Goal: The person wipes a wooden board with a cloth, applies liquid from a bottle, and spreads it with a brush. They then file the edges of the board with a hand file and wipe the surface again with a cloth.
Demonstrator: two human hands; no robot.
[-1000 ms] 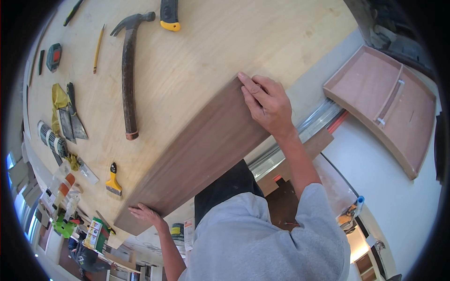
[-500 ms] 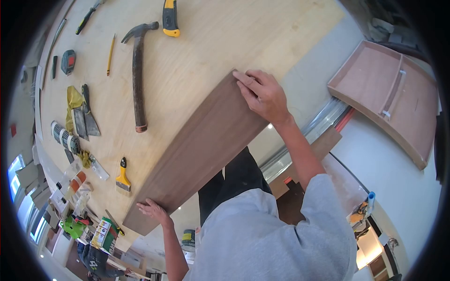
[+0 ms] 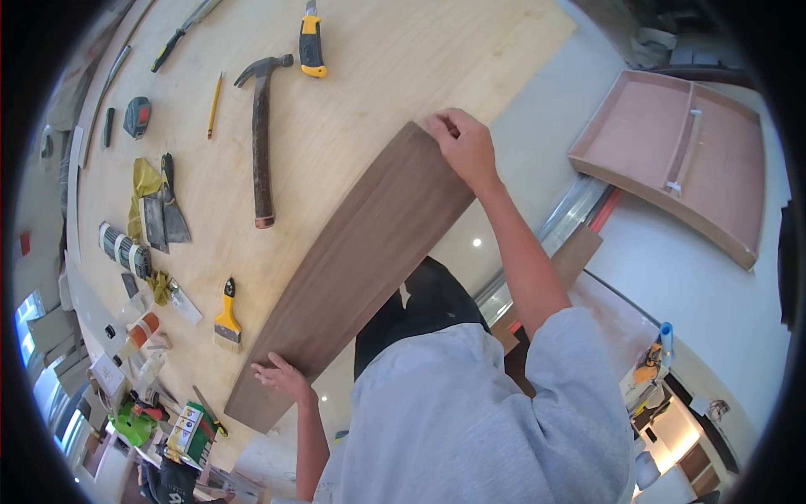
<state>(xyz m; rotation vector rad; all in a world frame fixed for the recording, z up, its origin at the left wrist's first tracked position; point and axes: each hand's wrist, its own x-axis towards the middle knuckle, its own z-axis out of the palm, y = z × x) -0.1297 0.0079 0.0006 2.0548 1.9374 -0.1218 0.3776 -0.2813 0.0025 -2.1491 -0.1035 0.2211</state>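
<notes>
A long brown wooden board (image 3: 361, 269) lies aslant along the near edge of the workbench. My left hand (image 3: 285, 378) rests on its lower left part, fingers spread and holding nothing. At the board's upper right end, my right hand (image 3: 467, 149) has its fingers curled in against the short edge near the corner; the fingertips are partly hidden. Beyond the board lie a claw hammer (image 3: 263, 143) and a yellow-handled brush (image 3: 226, 315).
On the workbench (image 3: 353, 126) are a utility knife (image 3: 311, 46), pencil (image 3: 215, 105), tape measure (image 3: 137, 117) and putty knives (image 3: 166, 214). A shallow wooden drawer (image 3: 638, 126) stands at right. Another person (image 3: 168, 480) is at lower left.
My right hand's fingers have curled in from lying across the board's end and shifted slightly left. My left hand stays on the board. The view has shifted slightly.
</notes>
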